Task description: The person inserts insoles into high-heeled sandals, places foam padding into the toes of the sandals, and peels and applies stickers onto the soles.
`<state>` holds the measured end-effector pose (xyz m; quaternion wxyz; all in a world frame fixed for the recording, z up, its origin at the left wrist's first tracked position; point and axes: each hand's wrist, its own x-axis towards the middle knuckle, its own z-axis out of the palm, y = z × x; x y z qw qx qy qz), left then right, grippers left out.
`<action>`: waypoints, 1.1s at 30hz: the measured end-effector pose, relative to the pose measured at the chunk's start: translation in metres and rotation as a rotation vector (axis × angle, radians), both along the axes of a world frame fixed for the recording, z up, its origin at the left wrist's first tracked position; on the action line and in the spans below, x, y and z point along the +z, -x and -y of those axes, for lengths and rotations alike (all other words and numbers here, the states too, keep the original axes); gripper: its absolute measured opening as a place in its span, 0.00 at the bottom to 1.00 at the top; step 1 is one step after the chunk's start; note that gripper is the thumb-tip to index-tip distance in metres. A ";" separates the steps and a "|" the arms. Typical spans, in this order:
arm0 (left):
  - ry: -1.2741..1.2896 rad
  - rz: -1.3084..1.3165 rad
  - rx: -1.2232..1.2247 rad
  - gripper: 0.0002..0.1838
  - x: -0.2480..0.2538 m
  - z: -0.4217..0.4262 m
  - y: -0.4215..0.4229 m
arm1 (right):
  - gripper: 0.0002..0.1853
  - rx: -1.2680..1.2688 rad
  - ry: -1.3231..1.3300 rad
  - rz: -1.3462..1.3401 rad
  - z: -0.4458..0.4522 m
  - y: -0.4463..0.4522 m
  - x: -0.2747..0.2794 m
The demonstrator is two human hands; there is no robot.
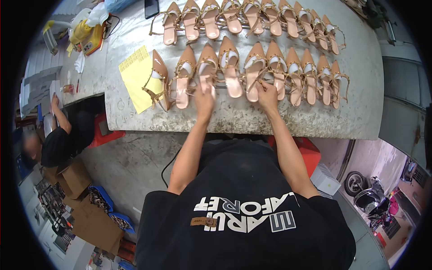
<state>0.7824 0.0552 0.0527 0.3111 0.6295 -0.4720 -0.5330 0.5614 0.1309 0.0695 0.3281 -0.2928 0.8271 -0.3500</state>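
Observation:
Two rows of tan pointed shoes with studded straps stand on the grey worktable (157, 121). My left hand (204, 100) is at the heel end of a shoe (208, 63) in the front row; motion blurs its fingers, so its grip cannot be made out. My right hand (268, 95) pinches a thin strap (258, 83) beside another front-row shoe (254, 65). Between my hands stands one more shoe (230, 67). At the left end of the row, a shoe (159, 72) rests on its side over yellow paper (135, 81).
The back row of shoes (211, 20) lies beyond. A phone (151, 8) is at the far edge, and a yellow tool (83, 31) is at the upper left. Another person (56, 144) works at the left. A red stool (308, 155) is under the front edge.

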 end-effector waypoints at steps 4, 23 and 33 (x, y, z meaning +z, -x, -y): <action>0.145 0.141 -0.043 0.25 0.000 0.012 -0.001 | 0.20 0.013 0.088 0.030 -0.006 0.004 -0.009; 0.877 0.148 -0.575 0.11 0.089 -0.039 0.055 | 0.19 0.658 0.262 -0.595 0.078 0.099 0.036; 0.746 0.468 -0.646 0.06 0.017 0.055 0.139 | 0.08 0.619 0.171 -0.862 0.084 0.065 0.008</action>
